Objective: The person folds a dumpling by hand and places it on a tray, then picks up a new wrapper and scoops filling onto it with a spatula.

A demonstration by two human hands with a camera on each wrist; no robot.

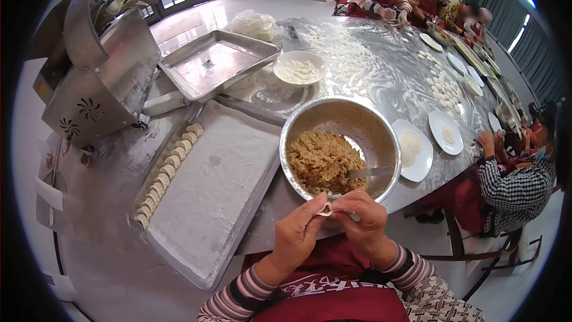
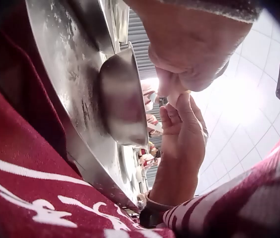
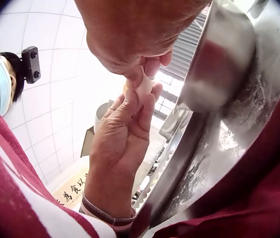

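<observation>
Centrally, from where one stands in the room, a dumpling wrapper (image 1: pixel 326 209) is held up just in front of the near rim of a steel bowl (image 1: pixel 391 137), above the worker's apron (image 1: pixel 336 286). Left hand (image 1: pixel 294 234) and right hand (image 1: pixel 364 219) both grasp it, thumb and fingertips of each pinching its edge from opposite sides; neither is released. A brownish patch shows in its mouth, apparently some of the minced filling (image 1: pixel 325 158) heaped in the bowl. The step in hand is therefore judged to be closing: the edges being drawn together over the filling. The next move would call for even pressure along the seam, light enough not to tear the dough or squeeze the filling out. Once sealed, the piece would presumably join the row of finished dumplings (image 1: pixel 168 172) along the far-left side of the lined tray (image 1: pixel 202 203), to the worker's left.
</observation>
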